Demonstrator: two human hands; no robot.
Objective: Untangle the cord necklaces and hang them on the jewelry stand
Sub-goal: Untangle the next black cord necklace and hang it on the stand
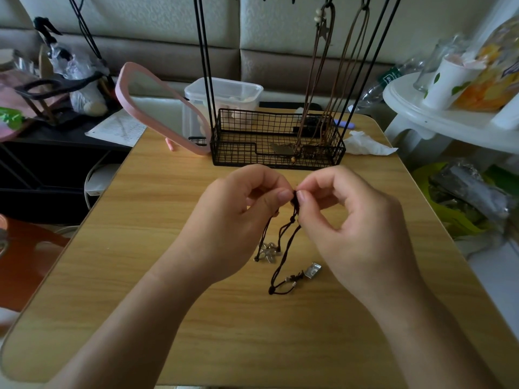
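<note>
1. Progress: brown cord necklaces (pixel 331 80) already hung on the jewelry stand (pixel 278 138) at twelve o'clock; one dark tangle (pixel 283 237) remained, I judged.
2. Tangle: its knot was held above the table (pixel 168 234), pendants trailing toward six o'clock.
3. My left hand (pixel 233 217) and right hand (pixel 354 220), raised with fingers curled, each pinched that knot.

Your near table (pixel 196 318) is bare wood, open on both sides of the dangling cords (pixel 283 242) and two pendants (pixel 268 252). Ahead, the wire basket (pixel 276 141) blocks the far edge, its uprights (pixel 206 51) and hung necklaces (pixel 323 80) fencing the space above. A mirror (pixel 157 108) crowds far left, a tissue (pixel 365 144) far right.
</note>
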